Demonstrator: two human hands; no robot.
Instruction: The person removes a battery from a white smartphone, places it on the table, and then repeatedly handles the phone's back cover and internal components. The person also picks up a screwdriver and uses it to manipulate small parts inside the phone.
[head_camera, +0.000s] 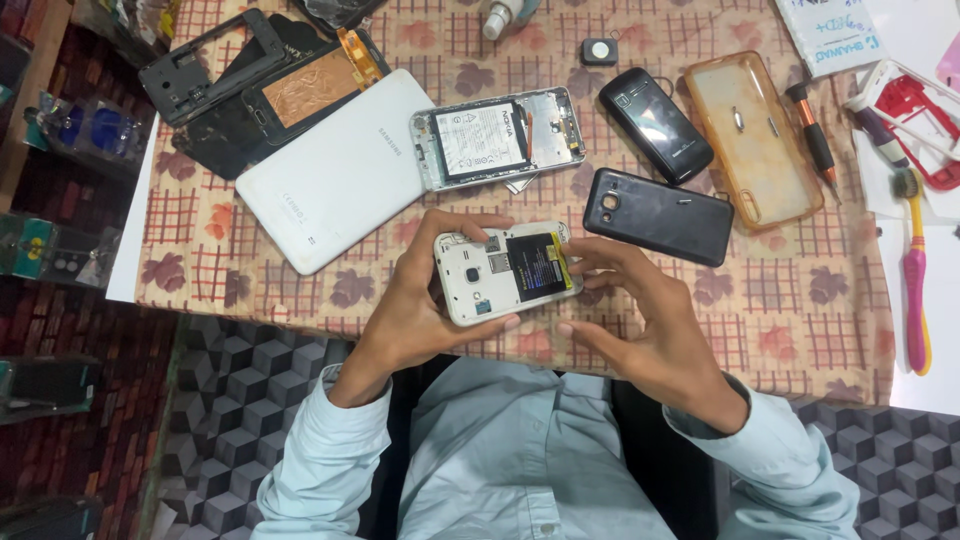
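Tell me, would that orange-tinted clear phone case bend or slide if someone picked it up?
The clear phone case is a thin, empty shell, so probably light and somewhat bendy. It lies flat on the patterned tablecloth, so it should not roll or tip, and the cloth would likely slow sliding.

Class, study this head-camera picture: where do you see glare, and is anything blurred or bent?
Head view: even light; glare streaks the small black phone and the clear orange case; the opened white phone, held by left hand and right hand, is sharp; table edges bow slightly from wide-angle distortion.
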